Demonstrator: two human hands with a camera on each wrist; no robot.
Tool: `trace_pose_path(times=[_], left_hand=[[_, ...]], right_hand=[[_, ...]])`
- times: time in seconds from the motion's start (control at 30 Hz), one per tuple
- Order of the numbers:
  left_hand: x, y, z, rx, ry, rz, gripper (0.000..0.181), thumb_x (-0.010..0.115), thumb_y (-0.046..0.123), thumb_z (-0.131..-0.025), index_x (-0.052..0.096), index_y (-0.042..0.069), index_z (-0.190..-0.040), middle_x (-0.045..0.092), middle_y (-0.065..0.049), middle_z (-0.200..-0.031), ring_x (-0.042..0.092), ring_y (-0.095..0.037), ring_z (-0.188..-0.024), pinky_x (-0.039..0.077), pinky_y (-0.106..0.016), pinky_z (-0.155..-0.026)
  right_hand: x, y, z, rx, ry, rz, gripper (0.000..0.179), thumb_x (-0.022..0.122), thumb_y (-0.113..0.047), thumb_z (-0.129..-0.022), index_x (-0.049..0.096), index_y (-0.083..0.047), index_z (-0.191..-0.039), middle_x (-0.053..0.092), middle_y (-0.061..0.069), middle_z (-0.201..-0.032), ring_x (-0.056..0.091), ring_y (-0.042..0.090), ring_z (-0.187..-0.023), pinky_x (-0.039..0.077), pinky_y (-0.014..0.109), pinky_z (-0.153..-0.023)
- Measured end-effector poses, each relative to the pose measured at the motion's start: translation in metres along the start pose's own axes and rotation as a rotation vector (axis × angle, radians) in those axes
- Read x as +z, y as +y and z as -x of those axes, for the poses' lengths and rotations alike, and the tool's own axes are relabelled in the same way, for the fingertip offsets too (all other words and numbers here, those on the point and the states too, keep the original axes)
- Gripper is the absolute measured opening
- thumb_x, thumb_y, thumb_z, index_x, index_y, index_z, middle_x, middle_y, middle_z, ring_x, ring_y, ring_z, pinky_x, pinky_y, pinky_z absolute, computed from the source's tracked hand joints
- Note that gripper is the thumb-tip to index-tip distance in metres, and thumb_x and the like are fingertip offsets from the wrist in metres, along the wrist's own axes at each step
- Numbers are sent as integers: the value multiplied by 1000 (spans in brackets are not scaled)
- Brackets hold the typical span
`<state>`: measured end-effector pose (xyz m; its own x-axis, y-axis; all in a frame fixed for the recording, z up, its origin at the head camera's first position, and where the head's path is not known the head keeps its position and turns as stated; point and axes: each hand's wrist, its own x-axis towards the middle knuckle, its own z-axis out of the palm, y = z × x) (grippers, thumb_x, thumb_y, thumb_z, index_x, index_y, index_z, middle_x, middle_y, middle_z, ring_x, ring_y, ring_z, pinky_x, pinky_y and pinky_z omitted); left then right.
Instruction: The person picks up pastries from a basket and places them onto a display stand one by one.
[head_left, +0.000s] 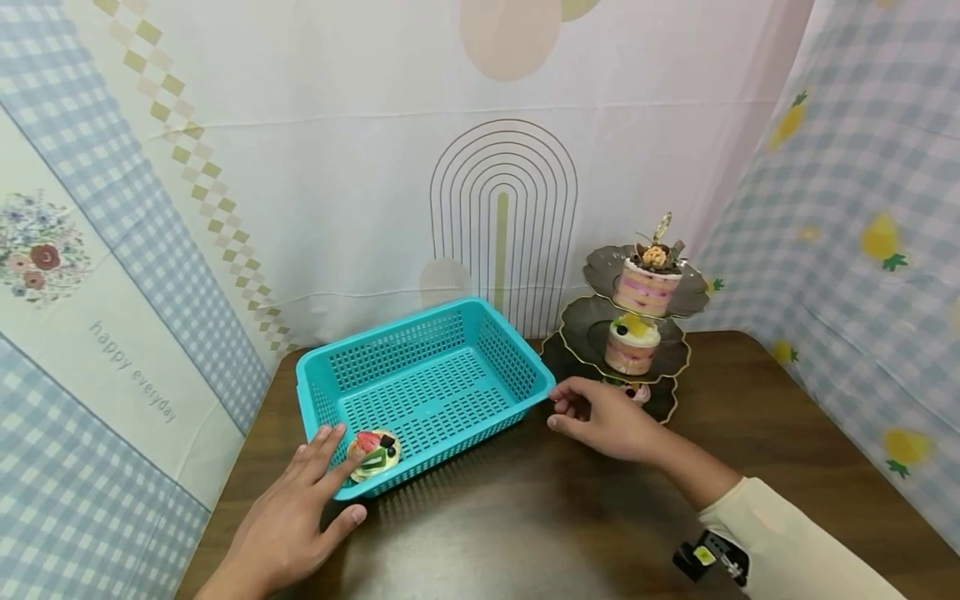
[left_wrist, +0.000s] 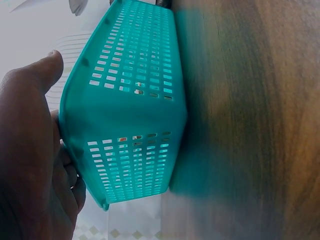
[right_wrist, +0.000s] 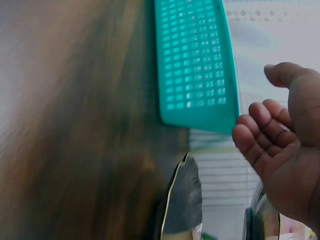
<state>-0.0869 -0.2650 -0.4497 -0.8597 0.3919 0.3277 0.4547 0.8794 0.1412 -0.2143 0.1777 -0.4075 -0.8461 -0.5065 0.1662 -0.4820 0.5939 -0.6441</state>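
Observation:
A turquoise perforated plastic basket (head_left: pixel 423 417) stands at an angle on the table. In its near-left corner lies a small round fruit-topped tart (head_left: pixel 375 454). My left hand (head_left: pixel 288 500) rests over that corner's rim, its fingers extended beside the tart and its thumb spread outside; the left wrist view shows the basket's outer wall next to the palm. At the opposite end, my right hand (head_left: pixel 603 417) has its loosely bent fingers right at the basket's right corner, holding nothing. In the right wrist view its fingertips (right_wrist: pixel 242 132) overlap the rim.
Behind the right hand stands a tiered stand of dark, gold-edged plates (head_left: pixel 573 329). Its top plate bears a layered cake (head_left: pixel 647 287), the middle one another small cake (head_left: pixel 632 346), and the lowest a partly hidden dessert (head_left: pixel 637 392). Patterned cloths (head_left: pixel 337 208) hang around the wooden table (head_left: pixel 480 533).

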Motion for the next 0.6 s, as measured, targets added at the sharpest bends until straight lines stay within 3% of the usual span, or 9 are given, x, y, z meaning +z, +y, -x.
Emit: trace_pose_path(times=[0.2,0.37,0.6], left_hand=[[-1,-1,1,0,-7,1,71,70,46,-96,46,18,-157,21,-8,-169,21,-29,-154,-1,-23,-125],[-2,-1,0,-8,-22,5,71,68,47,-97,45,18,-157,20,-8,-169,21,-30,-154,-3,-23,-125],[-1,0,-2,-15,-38,23,70,68,47,-98,46,18,-157,19,-7,-170,21,-31,-154,-3,-23,-125]], right_hand=[[8,-15,-23,-89,8,-28,33,78,-24,-95,68,-11,-123,67,-2,-102,64,13,-87,59,34,-73],[17,-24,-49,-167,1,-8,42,77,-28,-95,66,-8,-130,68,2,-114,64,19,-101,60,44,-86],[34,-35,-82,-150,-135,8,61,78,-34,-93,58,-8,-144,63,7,-136,59,24,-119,55,47,-98]])
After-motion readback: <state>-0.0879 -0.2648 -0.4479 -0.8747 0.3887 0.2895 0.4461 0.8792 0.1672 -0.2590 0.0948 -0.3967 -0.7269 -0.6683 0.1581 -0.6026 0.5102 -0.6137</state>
